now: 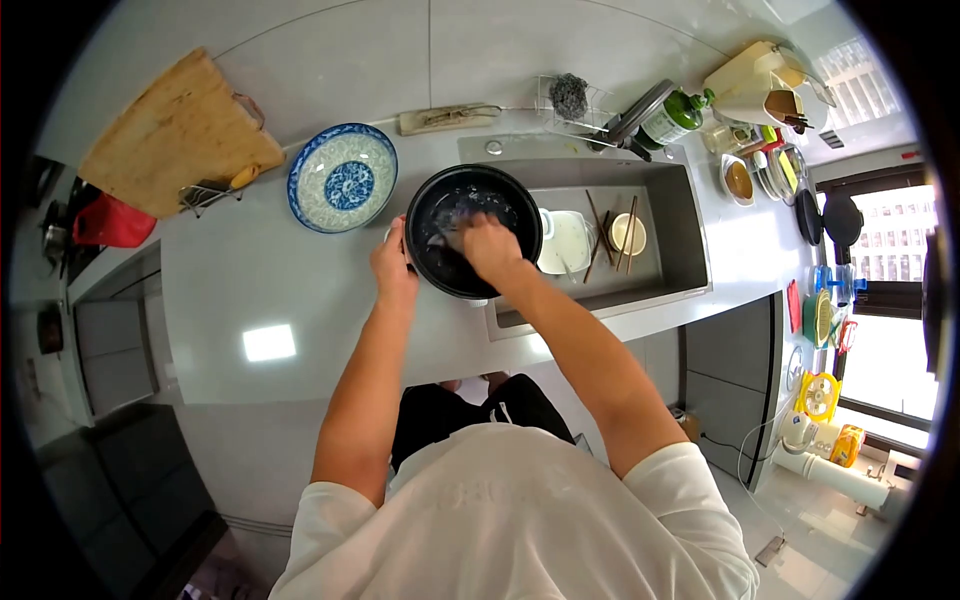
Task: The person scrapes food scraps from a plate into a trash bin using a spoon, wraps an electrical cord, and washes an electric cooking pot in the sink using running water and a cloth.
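Observation:
A round dark pot (pixel 515 200) with wet, shiny specks inside spans the counter and the left edge of the sink. At its left side, my left hand (pixel 394 268) is closed on the pot's rim and handle. My right hand (pixel 490 248) reaches down into the pot with its fingers bent; what they hold is blurred and hidden. Just right of the pot, a white dish (pixel 566 245) with a spoon lies in the sink, beside a small cream bowl (pixel 628 234) and several chopsticks (pixel 606 228).
The sink (pixel 675 215) lies to the right. A blue-and-white plate (pixel 325 210) rests on the counter at left, near a wooden cutting board (pixel 170 140). Behind the sink stand a wire rack (pixel 605 105) with a steel scrubber (pixel 569 97) and a green bottle (pixel 672 120).

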`<state>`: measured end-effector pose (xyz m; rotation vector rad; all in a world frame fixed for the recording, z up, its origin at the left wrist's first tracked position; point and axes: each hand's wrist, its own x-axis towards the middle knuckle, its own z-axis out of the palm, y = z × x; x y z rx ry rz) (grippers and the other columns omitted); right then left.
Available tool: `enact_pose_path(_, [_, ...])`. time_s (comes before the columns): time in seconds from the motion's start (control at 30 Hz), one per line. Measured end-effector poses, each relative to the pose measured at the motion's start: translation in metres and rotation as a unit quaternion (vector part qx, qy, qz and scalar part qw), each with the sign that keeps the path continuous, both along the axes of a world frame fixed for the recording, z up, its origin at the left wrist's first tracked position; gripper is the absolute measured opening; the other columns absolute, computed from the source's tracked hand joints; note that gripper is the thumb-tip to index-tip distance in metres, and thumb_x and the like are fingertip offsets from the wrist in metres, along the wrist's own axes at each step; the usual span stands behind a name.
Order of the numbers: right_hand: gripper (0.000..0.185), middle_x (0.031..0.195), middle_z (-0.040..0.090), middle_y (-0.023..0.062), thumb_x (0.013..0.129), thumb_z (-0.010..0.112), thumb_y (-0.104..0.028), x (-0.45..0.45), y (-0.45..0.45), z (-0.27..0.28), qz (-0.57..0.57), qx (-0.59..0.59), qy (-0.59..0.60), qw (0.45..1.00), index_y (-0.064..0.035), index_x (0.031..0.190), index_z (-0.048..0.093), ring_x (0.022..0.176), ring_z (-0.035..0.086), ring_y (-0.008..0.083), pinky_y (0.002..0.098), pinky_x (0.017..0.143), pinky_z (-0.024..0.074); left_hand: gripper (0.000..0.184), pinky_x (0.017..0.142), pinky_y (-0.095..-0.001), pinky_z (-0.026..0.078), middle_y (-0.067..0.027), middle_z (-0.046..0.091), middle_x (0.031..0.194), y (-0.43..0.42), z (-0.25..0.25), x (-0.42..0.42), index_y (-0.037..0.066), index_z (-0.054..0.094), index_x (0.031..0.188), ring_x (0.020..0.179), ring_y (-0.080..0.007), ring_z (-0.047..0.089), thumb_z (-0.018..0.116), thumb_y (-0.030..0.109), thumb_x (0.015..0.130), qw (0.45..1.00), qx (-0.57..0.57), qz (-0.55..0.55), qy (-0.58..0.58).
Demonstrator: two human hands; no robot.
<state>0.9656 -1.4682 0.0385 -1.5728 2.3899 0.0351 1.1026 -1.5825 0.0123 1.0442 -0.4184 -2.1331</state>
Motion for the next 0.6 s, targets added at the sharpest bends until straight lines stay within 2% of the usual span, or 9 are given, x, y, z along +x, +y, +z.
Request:
enact_pose_path(0.1, [0.031,0.121,0.065,0.0193,0.093,0.053,-0.016,-0.015,0.007,0.004,-0.007,-0.045,0.003,0.999,-0.0025,0.116,0.069,0.112,0.064,0.035,0.0405,0.091,0.0569,0.023,0.081,-0.0309,0.057,-0.0098,0.071,0.107,0.002,0.003,-0.001,-0.005,0.066,0.113,0.092,-0.0183,0.069,0.059,0.014,0.103,1.0,0.006,0.003,0.003])
enact_pose_path(0.2, [0.033,0.12,0.067,0.0199,0.095,0.051,-0.016,-0.009,0.021,0.001,-0.016,0.07,0.037,0.997,-0.0034,0.121,0.067,0.112,0.065,0.0348,0.0403,0.092,0.0562,0.023,0.078,-0.0312,0.058,-0.0109,0.071,0.106,0.009,0.005,-0.006,-0.005,0.066,0.112,0.09,-0.0184,0.069,0.059,0.015,0.103,1.0,0.003,0.017,-0.008])
enact_pose_path(0.23, [0.037,0.117,0.069,0.0203,0.096,0.05,-0.014,-0.011,0.026,-0.002,0.028,0.112,0.037,0.993,-0.0047,0.129,0.062,0.111,0.066,0.0329,0.0401,0.092,0.0563,0.023,0.077,-0.0311,0.058,-0.0111,0.071,0.105,0.011,0.004,-0.006,-0.005,0.066,0.112,0.089,-0.0183,0.069,0.06,0.015,0.103,1.0,0.004,0.023,-0.012])
enact_pose_path(0.33, [0.035,0.115,0.07,0.0209,0.096,0.051,-0.015,0.004,0.04,0.021,0.066,0.104,-0.053,0.991,-0.0057,0.127,0.063,0.11,0.067,0.0314,0.0406,0.091,0.0571,0.025,0.074,-0.0306,0.058,-0.0112,0.072,0.103,0.01,0.005,-0.008,-0.006,0.067,0.11,0.086,-0.0178,0.069,0.061,0.018,0.102,0.999,-0.007,0.027,-0.027])
enact_pose_path(0.37, [0.033,0.114,0.069,0.0202,0.096,0.052,-0.016,0.013,0.037,0.031,0.071,0.1,-0.053,0.991,-0.006,0.126,0.061,0.108,0.068,0.0305,0.0401,0.087,0.0587,0.026,0.074,-0.0303,0.058,-0.0111,0.072,0.103,0.009,0.004,-0.006,-0.006,0.067,0.11,0.085,-0.0176,0.069,0.062,0.018,0.102,0.999,-0.015,0.021,-0.036])
enact_pose_path(0.47, [0.03,0.112,0.069,0.0192,0.096,0.053,-0.019,0.019,0.026,0.017,0.02,-0.034,-0.045,0.998,-0.0055,0.122,0.061,0.106,0.069,0.0319,0.0404,0.084,0.0594,0.028,0.074,-0.0293,0.058,-0.0107,0.072,0.102,0.006,0.002,-0.002,-0.007,0.068,0.109,0.085,-0.0169,0.069,0.064,0.02,0.101,0.999,-0.031,-0.007,-0.04])
enact_pose_path(0.53, [0.029,0.112,0.067,0.0187,0.095,0.055,-0.019,0.005,0.015,0.007,-0.005,-0.06,-0.019,0.998,-0.0036,0.118,0.064,0.104,0.068,0.0336,0.0403,0.086,0.0587,0.029,0.074,-0.0289,0.058,-0.0104,0.072,0.101,0.005,0.0,0.002,-0.007,0.068,0.109,0.085,-0.0166,0.069,0.064,0.02,0.101,0.998,-0.042,-0.021,-0.042])
enact_pose_path(0.6, [0.032,0.111,0.068,0.0179,0.094,0.056,-0.018,-0.011,0.017,-0.001,0.02,-0.085,0.053,0.995,-0.0016,0.12,0.063,0.102,0.068,0.033,0.0392,0.086,0.0586,0.028,0.073,-0.0287,0.057,-0.0102,0.072,0.099,0.004,0.001,0.004,-0.007,0.068,0.109,0.084,-0.0165,0.069,0.064,0.02,0.101,0.997,-0.06,-0.031,-0.046])
